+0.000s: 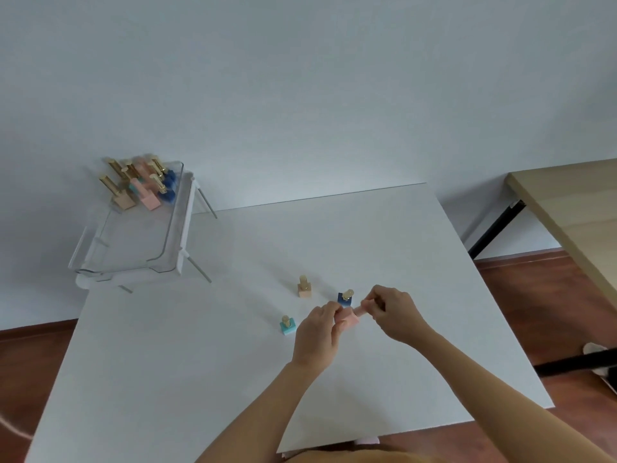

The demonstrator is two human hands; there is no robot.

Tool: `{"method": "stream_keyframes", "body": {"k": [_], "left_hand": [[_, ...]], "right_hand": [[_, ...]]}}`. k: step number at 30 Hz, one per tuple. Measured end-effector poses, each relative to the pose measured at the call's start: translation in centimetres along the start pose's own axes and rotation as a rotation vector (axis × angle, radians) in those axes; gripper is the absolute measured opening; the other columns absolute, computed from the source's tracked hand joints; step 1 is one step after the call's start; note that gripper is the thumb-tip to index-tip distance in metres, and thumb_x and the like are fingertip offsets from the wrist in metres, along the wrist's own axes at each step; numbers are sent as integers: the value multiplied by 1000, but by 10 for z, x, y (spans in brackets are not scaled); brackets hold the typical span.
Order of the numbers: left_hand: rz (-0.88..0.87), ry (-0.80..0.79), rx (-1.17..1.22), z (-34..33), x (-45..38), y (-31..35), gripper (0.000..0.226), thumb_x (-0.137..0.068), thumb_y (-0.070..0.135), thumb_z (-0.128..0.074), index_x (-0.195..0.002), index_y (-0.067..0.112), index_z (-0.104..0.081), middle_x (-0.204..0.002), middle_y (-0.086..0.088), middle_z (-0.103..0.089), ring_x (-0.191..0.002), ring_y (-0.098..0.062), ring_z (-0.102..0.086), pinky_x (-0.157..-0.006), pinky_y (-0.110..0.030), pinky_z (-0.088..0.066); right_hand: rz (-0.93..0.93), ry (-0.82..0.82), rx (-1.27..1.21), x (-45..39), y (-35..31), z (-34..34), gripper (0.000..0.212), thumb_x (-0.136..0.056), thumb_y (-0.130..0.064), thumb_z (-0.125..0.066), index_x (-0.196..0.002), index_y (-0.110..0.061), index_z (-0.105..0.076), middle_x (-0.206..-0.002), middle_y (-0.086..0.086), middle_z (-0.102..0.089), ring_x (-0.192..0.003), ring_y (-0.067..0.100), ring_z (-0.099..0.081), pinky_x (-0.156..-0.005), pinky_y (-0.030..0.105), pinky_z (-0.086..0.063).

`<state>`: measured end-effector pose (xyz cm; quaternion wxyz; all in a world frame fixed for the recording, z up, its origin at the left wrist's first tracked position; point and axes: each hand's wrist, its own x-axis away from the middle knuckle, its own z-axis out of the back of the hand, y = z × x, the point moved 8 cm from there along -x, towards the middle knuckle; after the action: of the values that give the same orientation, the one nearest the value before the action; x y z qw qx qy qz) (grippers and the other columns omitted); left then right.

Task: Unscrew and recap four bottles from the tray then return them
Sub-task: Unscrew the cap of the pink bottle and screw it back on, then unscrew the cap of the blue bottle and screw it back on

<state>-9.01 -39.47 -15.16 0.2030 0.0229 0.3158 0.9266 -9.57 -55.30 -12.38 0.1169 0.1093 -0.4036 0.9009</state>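
Just below frame centre, the left hand (317,332) clasps the pink bottle (349,318) body. The right hand (394,312) pinches its cap (361,309). Both grips are closed, above the table (167,362).

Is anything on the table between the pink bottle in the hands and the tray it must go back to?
Nothing visible blocks it. The pink bottle has bare table toward the tray; the teal bottle and beige bottle stand beside that line.

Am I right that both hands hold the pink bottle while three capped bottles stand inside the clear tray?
Not quite. The head view shows the left hand and right hand on the pink bottle, but the beige, blue and teal bottles stand on the white table, not inside the clear tray.
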Motion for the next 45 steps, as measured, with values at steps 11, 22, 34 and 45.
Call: {"method": "stream_keyframes", "body": {"k": [11,22,34,45], "left_hand": [[186,-169,114,-36,-15,-28,52,-80,11,-72,-126,17,-47,-123,0,-55,-102,-19,-55,-89,-30,-50],[268,-170,204,-57,-57,-42,37,-82,9,-70,-118,12,-60,-112,-10,-60,-101,-27,-63,-89,-37,-53],[114,-127,33,-32,-43,-14,31,-85,43,-66,-106,20,-63,-97,2,-73,-89,-15,-64,-74,-29,-51],[-46,25,-63,34,-44,28,27,-80,42,-69,-99,23,-70,-91,5,-74,-87,-13,-60,-69,-27,-45]], "right_hand": [[15,-93,172,-6,40,-2,12,-92,-15,-54,-94,-7,-63,-88,11,-67,-64,15,-51,-55,20,-40],[168,-209,544,2,34,-22,21,-98,-26,-43,-100,-8,-52,-97,10,-65,-86,31,-61,-75,42,-53],[320,-35,239,0,-12,15,43,-91,-19,-60,-132,-28,-48,-116,2,-58,-99,23,-58,-85,30,-48],[267,-38,250,-9,-45,32,18,-93,-24,-57,-89,-9,-65,-77,7,-67,-72,22,-57,-67,33,-48]]}}
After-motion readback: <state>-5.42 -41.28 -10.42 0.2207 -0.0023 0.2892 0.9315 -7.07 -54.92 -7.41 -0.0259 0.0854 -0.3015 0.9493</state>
